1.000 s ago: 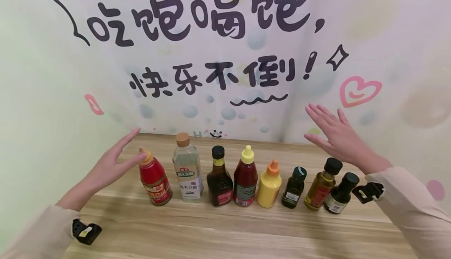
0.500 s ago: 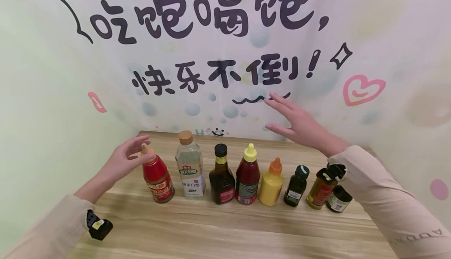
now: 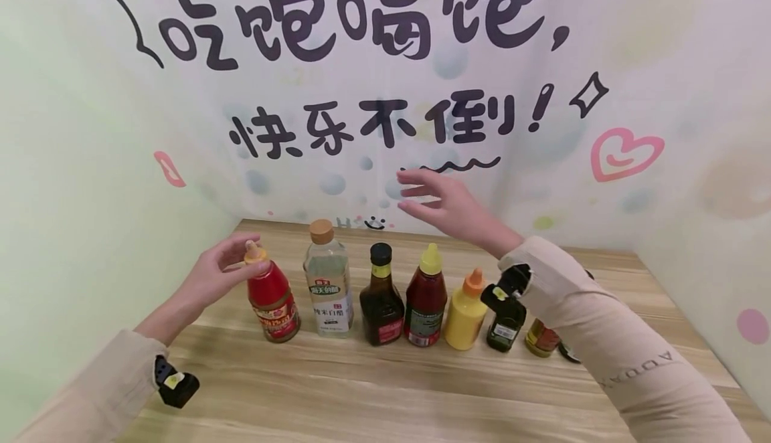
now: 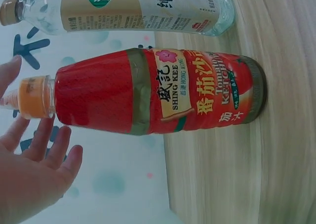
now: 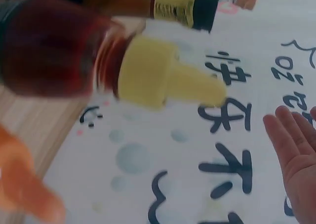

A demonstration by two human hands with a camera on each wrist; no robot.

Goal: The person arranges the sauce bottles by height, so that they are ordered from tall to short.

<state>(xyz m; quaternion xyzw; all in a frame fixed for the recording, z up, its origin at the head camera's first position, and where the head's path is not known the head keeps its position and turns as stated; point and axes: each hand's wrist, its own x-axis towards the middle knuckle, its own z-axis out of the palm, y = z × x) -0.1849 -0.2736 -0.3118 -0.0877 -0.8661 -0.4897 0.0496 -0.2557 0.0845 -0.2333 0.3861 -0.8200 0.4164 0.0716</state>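
Note:
In the head view my left hand is at the top of a red tomato ketchup bottle, thumb in front of its orange cap and fingers behind. The left wrist view has the ketchup's orange cap between thumb and spread fingers, which do not close round it; whether they touch it is unclear. My right hand hovers with loosely bent fingers above and behind the row, holding nothing. Nearest below it are a dark red sauce bottle with a yellow nozzle cap and a yellow squeeze bottle.
Beside the ketchup stand a white vinegar bottle and a dark sauce bottle. Farther right, a small dark bottle and an oil bottle are partly hidden by my right arm. Behind the wooden table hangs a printed cloth.
My right hand has swept left from the right end of the row, its fingers now more bent. My left hand has come closer around the ketchup cap, fingers bending behind it.

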